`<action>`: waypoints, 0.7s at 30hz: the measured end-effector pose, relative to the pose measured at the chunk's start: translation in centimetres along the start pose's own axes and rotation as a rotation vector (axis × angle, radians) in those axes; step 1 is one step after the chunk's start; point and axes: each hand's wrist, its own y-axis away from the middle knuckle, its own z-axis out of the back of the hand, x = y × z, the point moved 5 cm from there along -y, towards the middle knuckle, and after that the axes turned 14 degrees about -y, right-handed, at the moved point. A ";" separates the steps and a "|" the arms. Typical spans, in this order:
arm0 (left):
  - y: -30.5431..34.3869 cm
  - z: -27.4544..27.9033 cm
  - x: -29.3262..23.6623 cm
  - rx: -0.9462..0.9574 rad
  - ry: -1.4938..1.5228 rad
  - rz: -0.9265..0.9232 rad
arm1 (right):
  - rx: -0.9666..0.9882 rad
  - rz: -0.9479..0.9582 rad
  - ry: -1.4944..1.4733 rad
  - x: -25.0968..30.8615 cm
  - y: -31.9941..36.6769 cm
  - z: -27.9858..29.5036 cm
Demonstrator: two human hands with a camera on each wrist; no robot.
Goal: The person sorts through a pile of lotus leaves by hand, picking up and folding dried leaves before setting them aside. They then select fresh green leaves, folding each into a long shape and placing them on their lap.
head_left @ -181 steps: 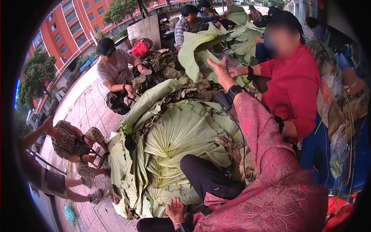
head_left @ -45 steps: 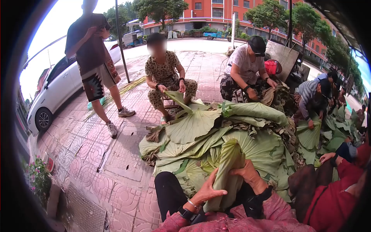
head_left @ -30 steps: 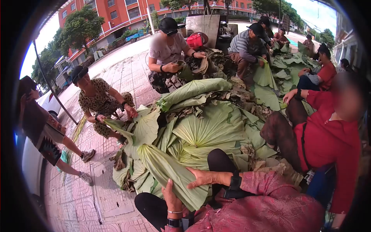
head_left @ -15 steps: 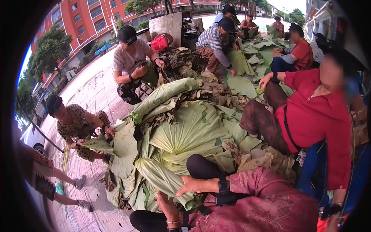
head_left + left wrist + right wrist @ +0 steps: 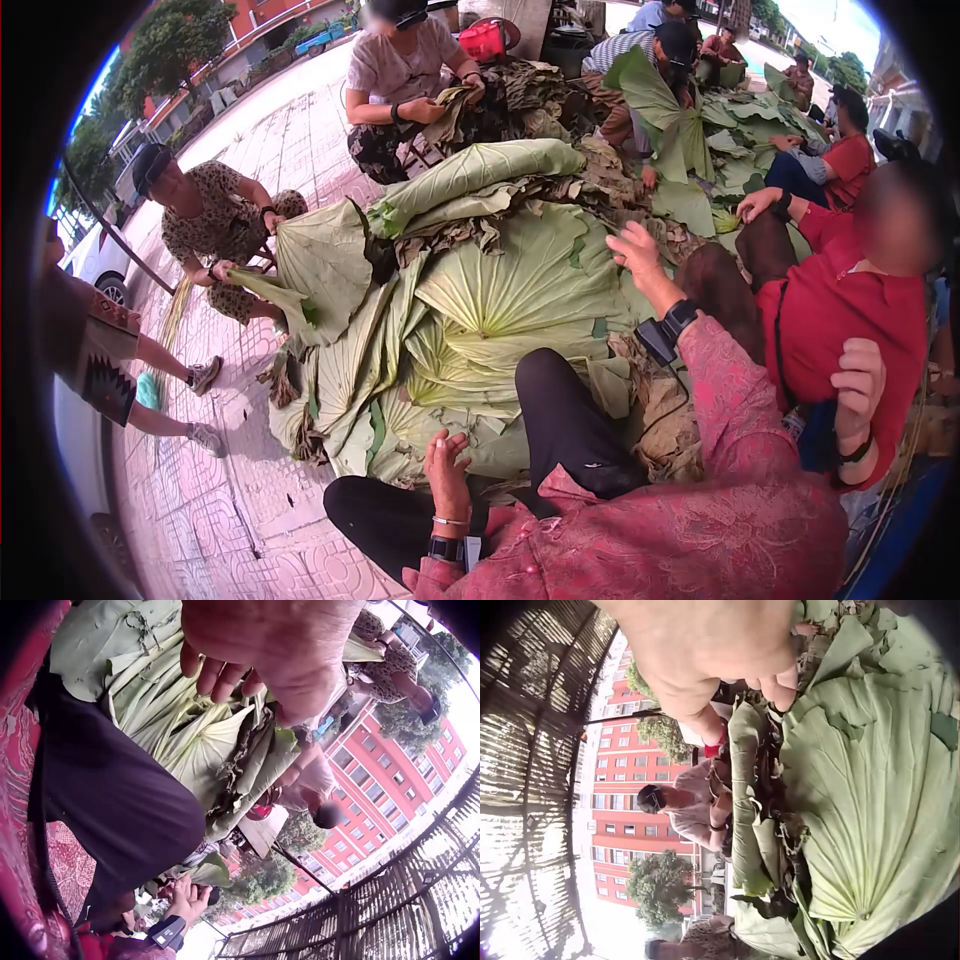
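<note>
In the middle of the heap in front of me lies the big open lotus leaf (image 5: 520, 290), ribbed side up, flat on top of the pile of leaves (image 5: 400, 400). My right grip (image 5: 638, 252) hangs over its far right edge, fingers spread and loose, with nothing in it; the right wrist view shows the same leaf (image 5: 870, 787) just under the bare fingers. My left grip (image 5: 446, 478) is at the near edge of the pile beside my black trouser leg (image 5: 570, 430), fingers fairly straight and holding nothing. I cannot tell whether it touches the leaves.

Behind the open leaf, a long rolled leaf bundle (image 5: 480, 170) lies across the top of the heap. To the left, a person in a leopard print (image 5: 215, 215) crouches on the patterned paving (image 5: 230, 500) and holds a folded leaf (image 5: 320, 265). A person in a red shirt (image 5: 850, 310) sits close on my right.
</note>
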 end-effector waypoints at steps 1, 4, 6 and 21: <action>-0.2 -0.1 0.2 -0.001 -0.014 0.012 | 0.043 -0.003 0.095 -2.8 1.4 -1.0; -0.4 0.0 0.2 0.007 -0.024 0.046 | 0.346 0.004 0.409 -11.2 3.2 -3.3; -0.4 0.1 0.1 0.010 -0.029 0.054 | 0.482 0.088 0.696 -13.2 4.5 -6.1; -1.9 1.4 2.6 -0.052 0.045 0.155 | 0.977 0.516 1.326 -22.1 3.0 -14.2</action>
